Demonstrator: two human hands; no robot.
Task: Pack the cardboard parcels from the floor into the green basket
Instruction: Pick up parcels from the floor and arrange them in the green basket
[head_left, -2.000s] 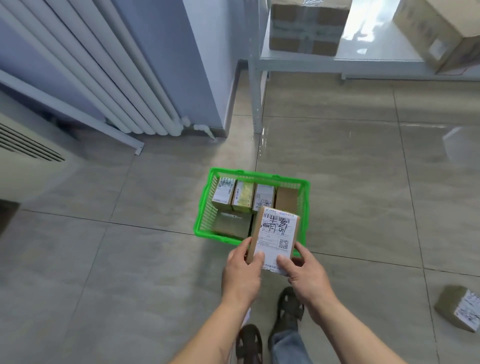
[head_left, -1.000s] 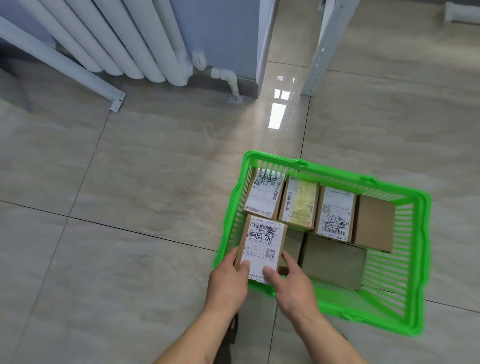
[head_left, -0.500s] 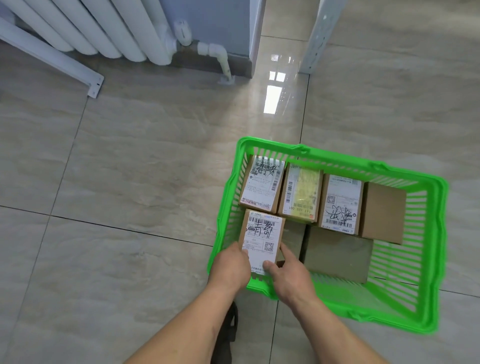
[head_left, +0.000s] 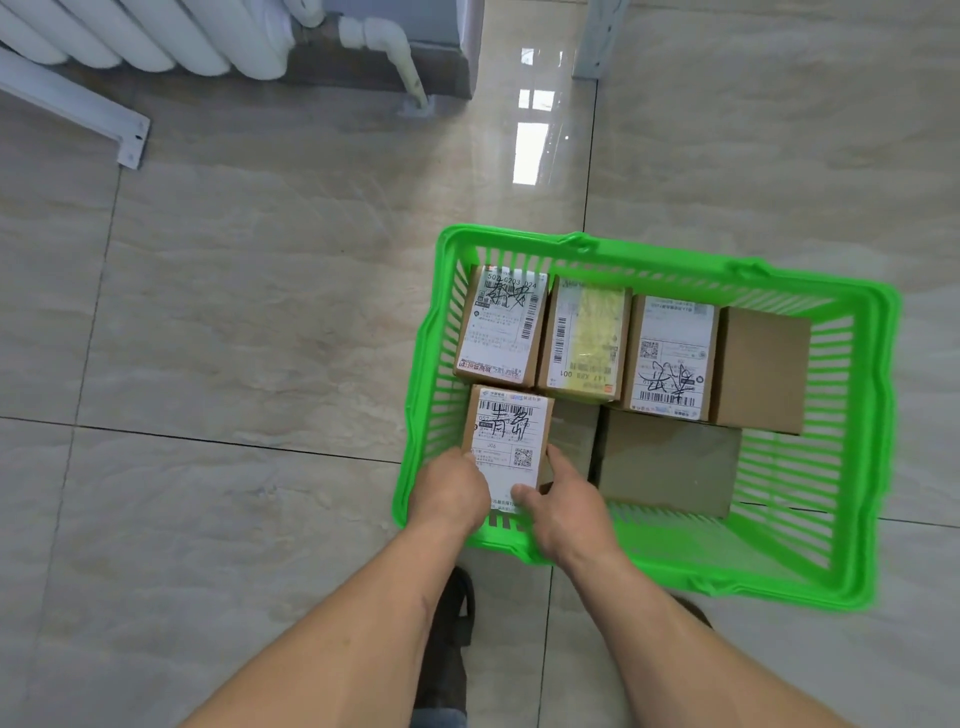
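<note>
On the tiled floor (head_left: 234, 338) stands one green basket (head_left: 878, 415), at about 3 o'clock in the head view. Seven parcels are in it: four in the far row, three nearer. Both hands hold the labelled parcel (head_left: 511, 436) in the near left corner. The left hand (head_left: 452, 493) grips its left edge, the right hand (head_left: 563, 506) its right edge, fingers curled around it.

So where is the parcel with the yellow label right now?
In the head view, the yellow-label parcel stands in the far row of the green basket, second from the left, between two white-label parcels.
</note>
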